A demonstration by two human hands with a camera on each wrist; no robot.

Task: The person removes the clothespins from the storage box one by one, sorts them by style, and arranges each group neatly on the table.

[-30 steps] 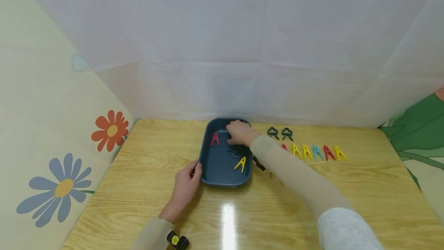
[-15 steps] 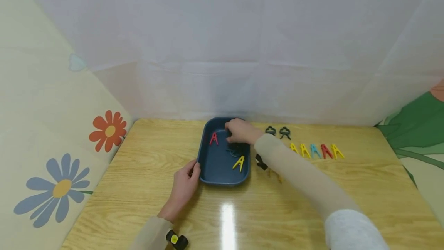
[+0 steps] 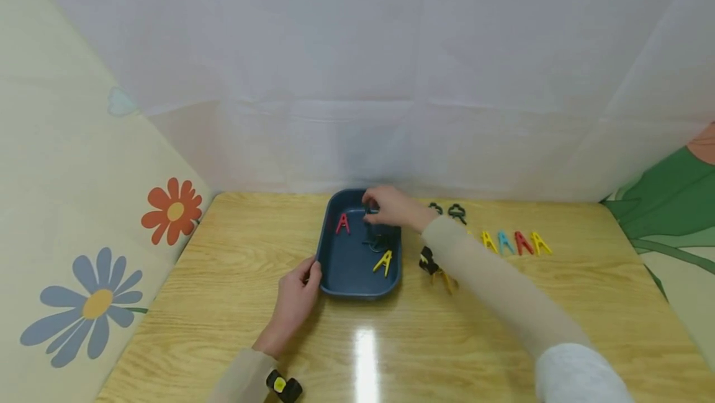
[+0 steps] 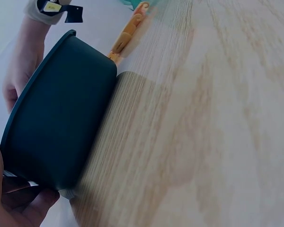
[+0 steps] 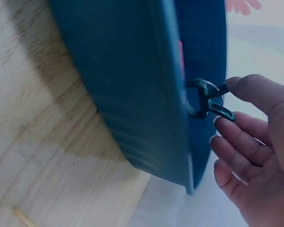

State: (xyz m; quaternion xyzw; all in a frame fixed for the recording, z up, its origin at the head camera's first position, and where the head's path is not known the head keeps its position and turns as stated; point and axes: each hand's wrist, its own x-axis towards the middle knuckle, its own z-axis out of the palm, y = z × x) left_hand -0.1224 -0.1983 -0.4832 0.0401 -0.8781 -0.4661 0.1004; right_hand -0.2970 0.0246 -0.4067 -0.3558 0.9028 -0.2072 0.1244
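Note:
My left hand [image 3: 297,291] grips the near-left side of a dark blue tray [image 3: 360,297], thumb by the rim. Over the tray's far right part, my right hand [image 3: 398,207] pinches a dark green ring-shaped clip [image 5: 203,98] by its two handles, between thumb and fingers. In the right wrist view the clip is level with the tray's rim. Inside the tray lie a red clothespin [image 3: 343,223], a yellow clothespin [image 3: 383,262] and another dark clip [image 3: 378,242], hard to make out against the tray floor.
Right of the tray, a row of clothespins holds yellow, blue [image 3: 505,242] and red [image 3: 523,243] ones, partly behind my right sleeve. Two dark clips [image 3: 457,213] lie behind the row. Yellow-orange clothespins [image 3: 447,281] lie near my right wrist. A white sheet [image 3: 313,80] hangs at the back.
My right hand has risen a little from the tray floor and shifted right, and the dark clip now shows between its fingers. My left hand stays on the tray.

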